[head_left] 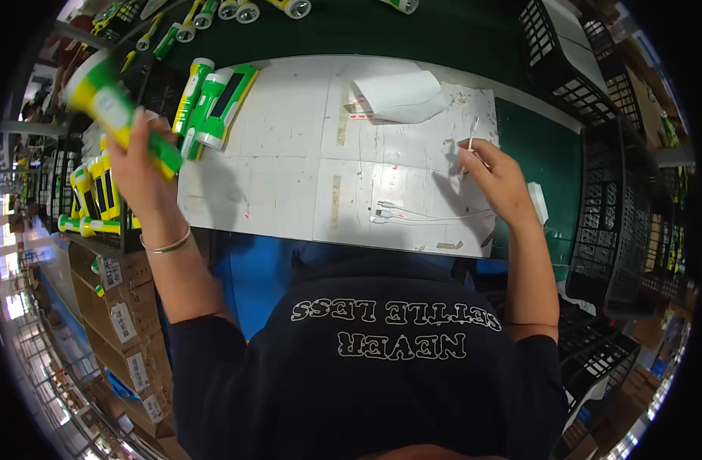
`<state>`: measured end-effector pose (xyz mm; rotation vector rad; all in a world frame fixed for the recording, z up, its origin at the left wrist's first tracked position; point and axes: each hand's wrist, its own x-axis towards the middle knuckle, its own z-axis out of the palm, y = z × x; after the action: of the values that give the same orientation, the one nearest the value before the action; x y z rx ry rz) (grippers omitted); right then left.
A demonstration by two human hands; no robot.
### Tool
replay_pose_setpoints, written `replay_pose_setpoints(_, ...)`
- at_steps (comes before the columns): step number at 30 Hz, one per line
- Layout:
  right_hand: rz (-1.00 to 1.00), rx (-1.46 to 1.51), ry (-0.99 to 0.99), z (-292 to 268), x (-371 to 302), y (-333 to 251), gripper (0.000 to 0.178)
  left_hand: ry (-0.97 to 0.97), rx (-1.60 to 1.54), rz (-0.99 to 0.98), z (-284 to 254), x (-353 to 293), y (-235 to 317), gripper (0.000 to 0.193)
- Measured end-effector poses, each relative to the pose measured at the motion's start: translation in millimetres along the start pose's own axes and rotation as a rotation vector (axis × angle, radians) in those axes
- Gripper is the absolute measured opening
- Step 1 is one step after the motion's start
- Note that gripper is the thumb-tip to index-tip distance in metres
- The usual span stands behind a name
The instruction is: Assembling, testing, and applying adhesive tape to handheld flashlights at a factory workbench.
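Fingers of the left hand (pixel 140 172) wrap shut around a green and yellow torch (pixel 117 111), held tilted in the air just off the left edge of the white mat (pixel 290 153). The right hand (pixel 500 180) pinches a thin white cable (pixel 471 136) between fingertips over the mat's right side. More cable (pixel 412 216) lies on the mat below that hand. Two torches (pixel 213 103) lie at the mat's upper left, a folded white sheet (pixel 401 96) at its top. Black crates (pixel 619 207) stand right of the mat on the green bench (pixel 412 38).
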<state>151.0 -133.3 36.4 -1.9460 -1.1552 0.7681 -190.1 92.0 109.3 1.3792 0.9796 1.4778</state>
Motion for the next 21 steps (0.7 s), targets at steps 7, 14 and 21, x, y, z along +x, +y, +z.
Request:
replay_pose_setpoints(7,-0.039,0.142,0.029,11,22,3,0.038,0.106,-0.077,0.693,-93,-11,54,0.056)
replay_pose_setpoints(14,-0.057,0.101,0.046,13,21,12,0.034,0.339,0.109,0.574,-117,22,49,0.049)
replay_pose_setpoints(21,-0.069,0.092,0.015,16,19,5,0.031,-0.173,1.456,-0.400,-282,110,-53,0.067)
